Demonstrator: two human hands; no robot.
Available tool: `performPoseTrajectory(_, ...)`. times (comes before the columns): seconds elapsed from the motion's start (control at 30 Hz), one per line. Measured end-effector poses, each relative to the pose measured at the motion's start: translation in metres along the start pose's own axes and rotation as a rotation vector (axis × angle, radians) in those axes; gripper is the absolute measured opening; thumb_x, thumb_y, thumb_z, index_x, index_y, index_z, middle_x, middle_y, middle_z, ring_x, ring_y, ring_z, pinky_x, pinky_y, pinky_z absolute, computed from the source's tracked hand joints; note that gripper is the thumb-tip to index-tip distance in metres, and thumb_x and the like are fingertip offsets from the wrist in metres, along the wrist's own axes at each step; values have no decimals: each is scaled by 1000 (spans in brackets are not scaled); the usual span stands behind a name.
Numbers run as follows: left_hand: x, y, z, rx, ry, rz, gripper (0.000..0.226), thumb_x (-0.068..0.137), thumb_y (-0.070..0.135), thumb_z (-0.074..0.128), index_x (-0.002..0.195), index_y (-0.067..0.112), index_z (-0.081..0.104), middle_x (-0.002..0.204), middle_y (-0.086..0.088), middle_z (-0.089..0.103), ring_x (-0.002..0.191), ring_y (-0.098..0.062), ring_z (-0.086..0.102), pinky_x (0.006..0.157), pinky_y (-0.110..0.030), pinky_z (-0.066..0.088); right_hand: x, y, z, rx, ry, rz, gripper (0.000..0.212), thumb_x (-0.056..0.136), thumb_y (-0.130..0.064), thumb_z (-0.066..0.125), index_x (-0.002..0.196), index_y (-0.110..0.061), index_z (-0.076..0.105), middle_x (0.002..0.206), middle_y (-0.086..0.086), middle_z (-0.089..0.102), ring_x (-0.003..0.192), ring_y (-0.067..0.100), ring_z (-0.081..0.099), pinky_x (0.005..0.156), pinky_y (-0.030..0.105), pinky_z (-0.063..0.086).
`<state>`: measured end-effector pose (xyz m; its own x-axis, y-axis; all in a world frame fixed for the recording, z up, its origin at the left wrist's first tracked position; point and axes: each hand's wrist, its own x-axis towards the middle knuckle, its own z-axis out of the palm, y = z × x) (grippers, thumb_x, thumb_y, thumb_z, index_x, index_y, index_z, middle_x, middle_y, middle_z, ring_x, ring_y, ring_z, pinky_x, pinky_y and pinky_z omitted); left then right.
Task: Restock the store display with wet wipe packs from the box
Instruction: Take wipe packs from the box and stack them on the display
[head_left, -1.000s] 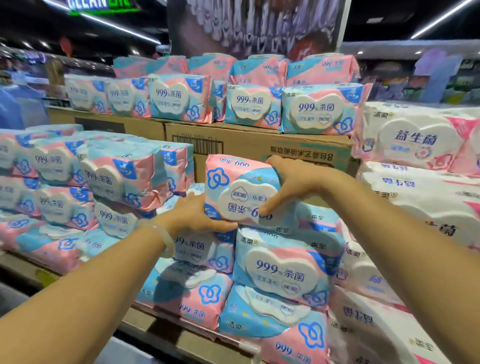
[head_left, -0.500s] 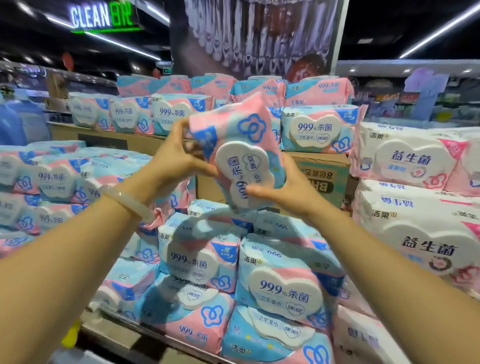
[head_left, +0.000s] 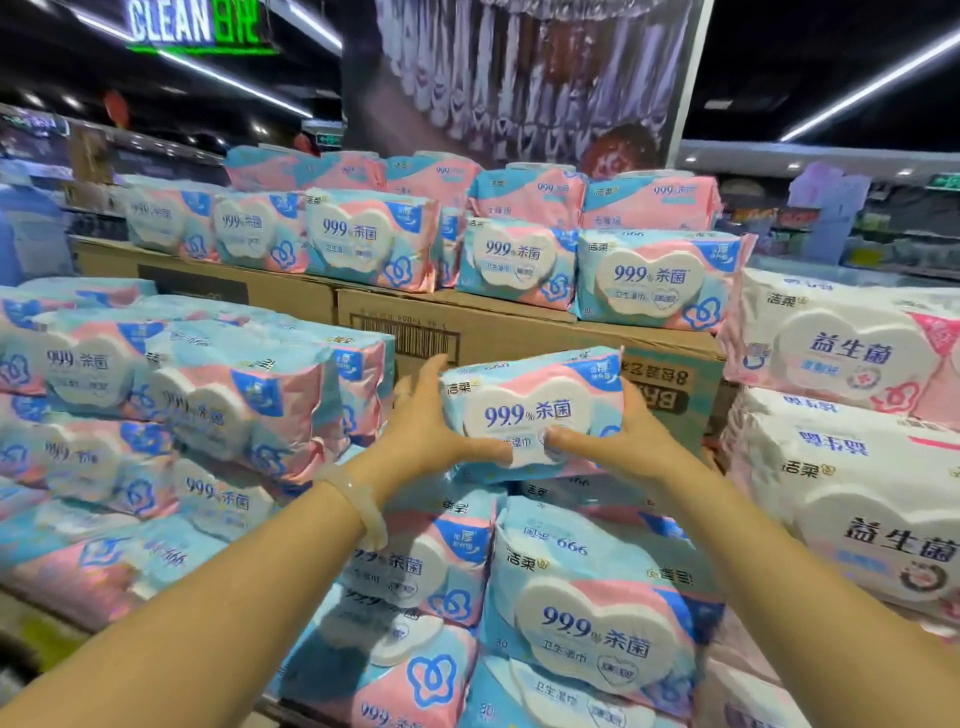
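A pink and blue wet wipe pack (head_left: 530, 410) with a white heart-shaped lid stands upright, label facing me, on top of the middle stack of the same packs (head_left: 587, 608). My left hand (head_left: 431, 426) grips its left end, thumb along the bottom front. My right hand (head_left: 618, 436) grips its right end, thumb across the lower front. A pale bangle sits on my left wrist. Behind the pack stands a brown cardboard box (head_left: 519, 332) with a barcode.
More pink and blue packs fill the left stacks (head_left: 208, 395) and the row on top of the boxes (head_left: 519, 260). White and pink packs (head_left: 852, 415) are piled on the right. A large poster and store shelves lie behind.
The pack was upside down on the stack, then lifted and turned in both hands. Now it is right way up and lowered onto the middle stack.
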<state>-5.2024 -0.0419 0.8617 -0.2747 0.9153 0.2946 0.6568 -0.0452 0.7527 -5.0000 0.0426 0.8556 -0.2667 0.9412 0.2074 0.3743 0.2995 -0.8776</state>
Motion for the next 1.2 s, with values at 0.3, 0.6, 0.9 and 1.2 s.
performPoseTrajectory(0.3, 19, -5, -27, 19, 70, 74, 99, 71, 0, 75, 148, 25, 18, 148, -7, 36, 132, -27, 42, 101, -28, 40, -15, -31, 45, -38, 117, 34, 76, 63, -38, 87, 118, -14, 40, 121, 1, 59, 114, 25, 60, 98, 40, 49)
performPoseTrajectory(0.6, 5, -25, -2, 551, 60, 19, 115, 80, 37, 70, 147, 13, -21, 150, -22, -33, 141, -38, -28, 118, -45, -2, -8, -57, 94, -173, 75, 17, 116, 70, -35, 83, 150, -5, 4, 155, 16, 25, 143, 30, 29, 109, 36, 33)
performPoseTrajectory(0.9, 10, -35, -4, 467, 22, 57, 118, 77, 39, 72, 147, 16, -20, 151, -17, -35, 139, -35, -33, 118, -46, -5, 8, -61, 90, -621, 8, -328, 86, 73, -38, 79, 144, -16, 37, 156, 10, 18, 148, 29, 5, 119, 35, 12)
performPoseTrajectory(1.2, -55, -27, -13, 445, 25, 157, 90, 88, 32, 60, 151, 14, -2, 159, -8, -16, 148, -20, -13, 120, -32, -2, -23, -84, 86, -784, 34, -302, 101, 78, -53, 68, 154, -24, 7, 161, 12, -17, 148, 31, -19, 119, 51, -4)
